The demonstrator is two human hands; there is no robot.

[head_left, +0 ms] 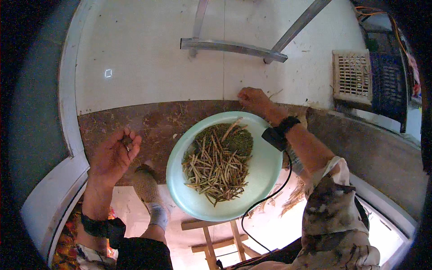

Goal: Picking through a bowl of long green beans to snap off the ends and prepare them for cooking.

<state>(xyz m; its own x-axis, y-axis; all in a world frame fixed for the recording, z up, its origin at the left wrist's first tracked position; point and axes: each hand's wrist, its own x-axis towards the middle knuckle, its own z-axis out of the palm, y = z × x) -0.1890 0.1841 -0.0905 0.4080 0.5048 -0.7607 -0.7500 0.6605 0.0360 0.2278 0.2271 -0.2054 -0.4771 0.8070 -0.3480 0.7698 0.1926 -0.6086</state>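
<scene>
A pale green plastic basin stands before me on the floor. Long dried bean pods are heaped in it, over small green beans that look like mung beans. My left hand is raised left of the basin, palm up with its fingers curled. A small dark patch shows between those fingers; whether it is a held thing is unclear. Past the basin's far right rim, my right hand is curled over the edge of the white tiles. Its palm and anything inside are hidden.
A brown stone threshold crosses the floor under the basin. A metal frame stands beyond. Plastic crates are at right, empty husks lie near my right arm, and a wooden stool is below the basin. My foot is at left.
</scene>
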